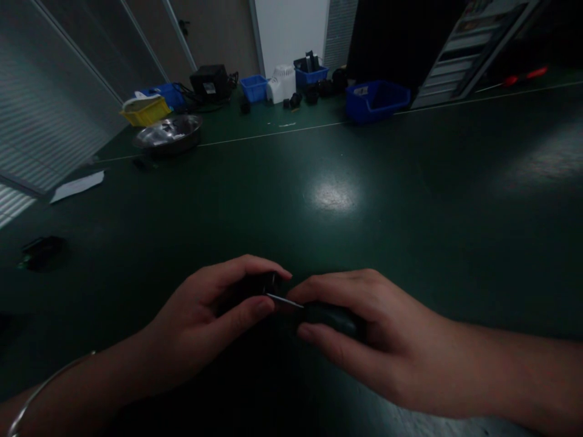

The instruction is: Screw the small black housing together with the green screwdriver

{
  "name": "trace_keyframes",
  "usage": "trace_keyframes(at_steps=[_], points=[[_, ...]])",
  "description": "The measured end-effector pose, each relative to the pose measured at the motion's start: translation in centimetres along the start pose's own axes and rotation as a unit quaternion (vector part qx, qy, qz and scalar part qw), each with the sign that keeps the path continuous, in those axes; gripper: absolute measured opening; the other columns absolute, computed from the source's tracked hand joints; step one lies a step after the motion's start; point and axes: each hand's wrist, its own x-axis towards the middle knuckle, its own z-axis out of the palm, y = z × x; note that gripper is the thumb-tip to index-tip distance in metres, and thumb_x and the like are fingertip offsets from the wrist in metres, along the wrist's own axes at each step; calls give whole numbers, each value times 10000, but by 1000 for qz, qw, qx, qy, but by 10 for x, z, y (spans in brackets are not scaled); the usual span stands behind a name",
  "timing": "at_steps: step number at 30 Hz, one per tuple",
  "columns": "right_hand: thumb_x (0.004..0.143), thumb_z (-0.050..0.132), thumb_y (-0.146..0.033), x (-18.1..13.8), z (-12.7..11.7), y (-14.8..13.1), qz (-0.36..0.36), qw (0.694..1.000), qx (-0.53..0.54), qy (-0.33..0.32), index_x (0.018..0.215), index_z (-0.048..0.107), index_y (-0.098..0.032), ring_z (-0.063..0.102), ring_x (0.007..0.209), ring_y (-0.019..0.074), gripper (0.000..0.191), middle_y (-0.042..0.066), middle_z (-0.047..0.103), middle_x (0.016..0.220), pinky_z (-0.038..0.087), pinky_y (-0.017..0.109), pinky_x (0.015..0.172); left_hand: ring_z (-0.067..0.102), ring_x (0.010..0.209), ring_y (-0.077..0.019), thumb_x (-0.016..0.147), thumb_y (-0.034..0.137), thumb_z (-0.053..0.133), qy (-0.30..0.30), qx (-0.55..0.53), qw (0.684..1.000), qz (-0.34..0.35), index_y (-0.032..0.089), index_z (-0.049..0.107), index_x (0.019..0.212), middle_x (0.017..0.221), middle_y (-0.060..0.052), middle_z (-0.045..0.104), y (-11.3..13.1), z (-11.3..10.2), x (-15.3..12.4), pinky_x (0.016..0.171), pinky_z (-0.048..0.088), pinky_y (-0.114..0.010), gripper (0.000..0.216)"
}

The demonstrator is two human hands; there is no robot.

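My right hand (387, 337) is closed around the dark, rounded handle of a screwdriver (334, 318). Its thin metal shaft points left, towards my other hand. Between the thumb and fingers of my left hand (204, 312) sits a small black part (272, 282), mostly covered by the hand and hard to make out in the dim light. The shaft's tip meets this part beside the left thumb; whether it sits in a screw cannot be told. Both hands are low in the view, close together over the green table.
Along the back of the green table (410, 200) stand a metal bowl (168, 136), a yellow bin (146, 111), a black box (209, 83), a white device (282, 85) and a blue bin (377, 102). Paper (78, 186) and a dark object (42, 250) lie at the left.
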Motion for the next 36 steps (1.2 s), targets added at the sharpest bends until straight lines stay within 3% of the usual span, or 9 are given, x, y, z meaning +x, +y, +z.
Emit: trace_keyframes(at_steps=[5, 9, 13, 19, 22, 27, 36], points=[[915, 607, -196, 1, -1, 0, -1, 1000, 6, -2, 1164, 711, -173, 733, 926, 211, 271, 85, 783, 1041, 563, 225, 670, 668, 866, -193, 854, 267, 719, 47, 58, 996, 51, 303, 732, 1043, 951, 15, 744, -1, 3, -1, 725, 504, -224, 192], [905, 609, -143, 2, -3, -1, -17, 999, 36, -7, 1138, 722, -189, 741, 860, 174, 263, 46, 795, 960, 563, 210, 720, 684, 864, -214, 877, 269, 687, 2, 47, 998, 45, 275, 732, 1048, 956, -9, 757, 1, -1, 1, 721, 529, -247, 178], [917, 600, -146, 1, -4, -1, -36, 998, 44, -9, 1107, 721, -181, 738, 796, 170, 228, 38, 790, 868, 559, 209, 665, 694, 840, -191, 894, 262, 677, -68, -28, 997, 21, 290, 736, 1057, 929, 8, 761, 3, -5, 4, 724, 540, -226, 176], [918, 594, -119, 2, -5, 3, -54, 997, 53, -14, 1119, 710, -143, 732, 753, 160, 234, 49, 779, 866, 549, 204, 649, 678, 870, -150, 885, 269, 705, -87, -144, 985, -35, 364, 750, 1051, 947, 50, 751, -2, -6, 3, 763, 518, -181, 196], [923, 591, -137, 2, -4, 4, -46, 998, 45, -24, 1100, 711, -136, 736, 768, 174, 214, 57, 778, 841, 545, 208, 629, 645, 899, -151, 898, 272, 691, -110, -137, 984, -8, 340, 745, 1077, 984, 28, 708, -3, -8, 5, 788, 501, -190, 199], [946, 584, -205, 0, -1, 2, -20, 999, 18, -20, 1176, 678, -132, 728, 933, 198, 259, 108, 772, 1045, 550, 194, 647, 565, 854, -137, 898, 322, 687, -54, -102, 993, 38, 305, 755, 1090, 966, 10, 576, -5, -8, 6, 740, 480, -165, 204], [950, 588, -288, -3, 1, 7, -19, 999, -21, 26, 1200, 667, -146, 724, 950, 226, 299, 120, 768, 1066, 543, 199, 581, 584, 854, -159, 831, 229, 764, -9, -93, 995, 39, 316, 780, 1054, 938, -4, 635, -9, -11, 6, 732, 497, -171, 240]])
